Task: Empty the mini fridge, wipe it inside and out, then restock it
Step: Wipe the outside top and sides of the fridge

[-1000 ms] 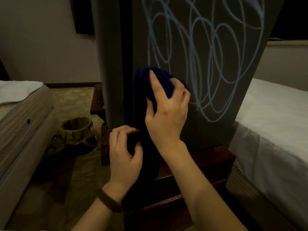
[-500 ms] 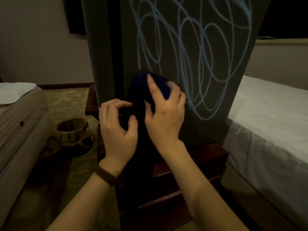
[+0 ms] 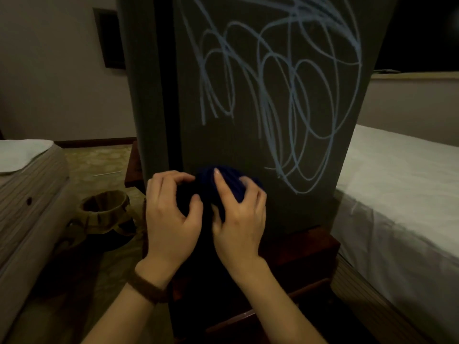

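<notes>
- Both hands are low on the front of the mini fridge [image 3: 248,135], bunched together on one dark blue cloth [image 3: 227,181].
- Left hand [image 3: 171,217]: fingers curled over and thumb tucked in, gripping the darker hanging part of the cloth at the fridge's left front edge; a brown band [image 3: 146,286] sits on that wrist.
- Right hand [image 3: 238,217]: touching the left one, fingers spread and bent around the wadded cloth, index finger stretched up over it, pressing the wad against the door's lower part.
- The cloth trails down below the hands, but it melts into shadow there and its lower end can't be made out.
- Far left, a bed [image 3: 22,175] with a white sheet; beside it on the patterned floor, a tan woven basket [image 3: 104,212].
- Centre, the dark fridge door is covered in pale blue scribbled loops [image 3: 280,95], all above and right of the cloth.
- The fridge stands on a reddish-brown wooden cabinet [image 3: 305,264].
- Right, a second bed [image 3: 402,184] with white bedding, close against the cabinet.
</notes>
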Demonstrator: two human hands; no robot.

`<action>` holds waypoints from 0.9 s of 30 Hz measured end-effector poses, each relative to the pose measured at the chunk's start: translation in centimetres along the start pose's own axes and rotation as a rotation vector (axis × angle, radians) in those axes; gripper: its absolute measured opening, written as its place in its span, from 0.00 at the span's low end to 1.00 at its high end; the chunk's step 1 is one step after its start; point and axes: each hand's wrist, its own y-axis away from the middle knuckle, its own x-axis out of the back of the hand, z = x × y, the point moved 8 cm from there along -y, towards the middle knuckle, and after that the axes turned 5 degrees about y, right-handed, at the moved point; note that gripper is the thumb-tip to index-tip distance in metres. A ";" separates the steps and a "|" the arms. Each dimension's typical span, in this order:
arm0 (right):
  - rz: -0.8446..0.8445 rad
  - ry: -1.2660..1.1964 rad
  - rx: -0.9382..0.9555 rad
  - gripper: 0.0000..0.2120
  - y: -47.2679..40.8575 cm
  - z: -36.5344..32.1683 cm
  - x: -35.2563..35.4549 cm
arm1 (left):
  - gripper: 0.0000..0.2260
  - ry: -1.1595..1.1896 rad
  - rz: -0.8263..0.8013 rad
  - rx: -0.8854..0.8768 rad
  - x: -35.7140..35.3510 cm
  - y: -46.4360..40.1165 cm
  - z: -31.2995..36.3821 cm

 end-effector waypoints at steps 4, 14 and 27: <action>0.088 0.011 0.040 0.25 -4.9 -2.3 2.4 | 0.11 0.014 0.026 0.003 0.1 0.0 0.0; 0.067 0.150 0.079 0.32 -0.3 -1.6 -0.5 | 0.09 0.060 0.019 0.052 0.4 -0.1 0.0; 0.168 0.116 0.107 0.26 -5.3 -2.9 2.2 | 0.10 0.140 -0.007 0.063 0.6 -0.1 -0.1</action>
